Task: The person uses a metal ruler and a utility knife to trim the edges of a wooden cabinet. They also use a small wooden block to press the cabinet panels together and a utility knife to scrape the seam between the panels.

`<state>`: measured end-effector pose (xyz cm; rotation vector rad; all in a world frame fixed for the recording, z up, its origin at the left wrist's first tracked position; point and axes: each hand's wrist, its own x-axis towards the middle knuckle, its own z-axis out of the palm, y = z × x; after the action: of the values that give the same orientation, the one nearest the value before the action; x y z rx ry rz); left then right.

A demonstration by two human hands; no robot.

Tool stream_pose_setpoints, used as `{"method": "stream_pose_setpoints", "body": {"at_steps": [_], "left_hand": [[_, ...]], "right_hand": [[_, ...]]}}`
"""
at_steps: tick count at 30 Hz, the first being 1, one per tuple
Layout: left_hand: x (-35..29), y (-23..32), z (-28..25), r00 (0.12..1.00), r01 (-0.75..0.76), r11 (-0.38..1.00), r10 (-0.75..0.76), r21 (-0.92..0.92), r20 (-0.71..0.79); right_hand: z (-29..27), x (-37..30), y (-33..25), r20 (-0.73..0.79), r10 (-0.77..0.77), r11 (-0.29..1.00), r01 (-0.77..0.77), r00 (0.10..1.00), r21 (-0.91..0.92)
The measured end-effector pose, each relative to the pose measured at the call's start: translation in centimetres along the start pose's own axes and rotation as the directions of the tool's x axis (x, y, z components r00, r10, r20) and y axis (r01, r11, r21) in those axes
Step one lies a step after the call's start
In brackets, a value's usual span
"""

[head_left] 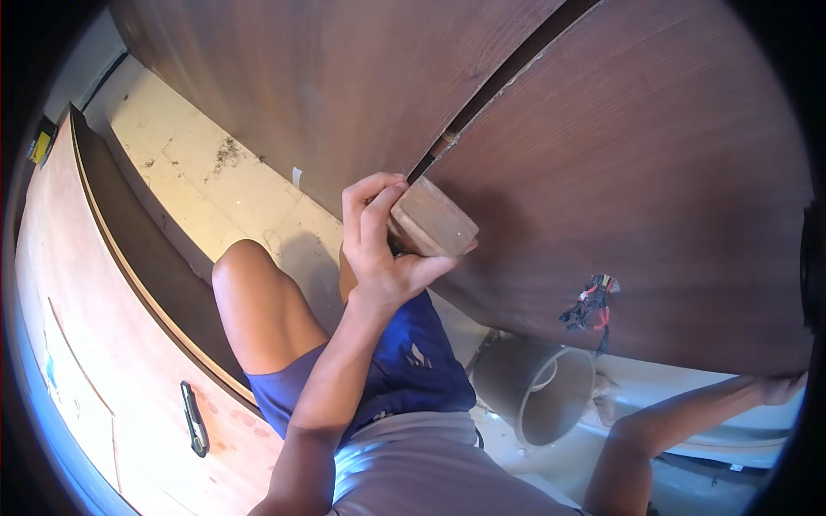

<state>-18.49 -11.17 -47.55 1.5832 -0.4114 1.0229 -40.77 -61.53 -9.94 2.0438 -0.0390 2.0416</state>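
Observation:
A pale wooden block (440,217) is in my left hand (374,232), the fingers and thumb wrapped round its sides. It sits against a large dark brown wood-grain panel (654,189), right by the lower end of a narrow dark gap (508,77). This gap parts the panel from a second brown panel (301,77) on the left. At the far right my right hand (781,389) is at the lower edge of the right-hand panel. Its fingers are mostly hidden there, so their grip does not show. Red and black wires (594,303) stick out of that panel.
A grey bucket (559,396) stands below the panel, beside a white surface (671,387). To the left, a utility knife (194,420) lies on a pinkish wooden board (95,344). A yellow and black object (40,144) rests at its far end. Dark debris (226,153) dots the pale floor.

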Motion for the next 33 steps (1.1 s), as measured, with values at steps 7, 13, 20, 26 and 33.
{"method": "stream_pose_setpoints", "body": {"at_steps": [7,13,20,26,33], "left_hand": [[2.6,0.1,0.8,0.974,0.209,0.978,-0.207,0.007,-0.090],[5.9,1.1,1.7,0.972,0.234,0.965,-0.229,0.122,-0.049],[8.8,1.9,2.8,0.997,0.063,0.977,-0.071,0.202,0.035],[9.4,3.2,3.5,0.993,0.087,0.968,-0.103,0.236,0.059],[9.9,2.9,3.2,0.990,0.087,0.979,-0.106,0.182,0.097]], "right_hand": [[-2.9,-7.6,-16.5,0.128,-0.031,0.969,-0.002,0.991,0.245],[-7.7,-19.5,-35.0,0.820,-0.195,0.377,-0.731,0.538,0.569],[2.3,-33.2,-45.2,0.899,-0.285,-0.630,-0.642,-0.332,-0.437],[10.8,-39.8,-50.8,0.847,-0.522,-0.846,-0.189,0.102,-0.499],[12.5,-38.8,-53.0,0.919,-0.390,-0.905,-0.161,-0.061,-0.394]]}}
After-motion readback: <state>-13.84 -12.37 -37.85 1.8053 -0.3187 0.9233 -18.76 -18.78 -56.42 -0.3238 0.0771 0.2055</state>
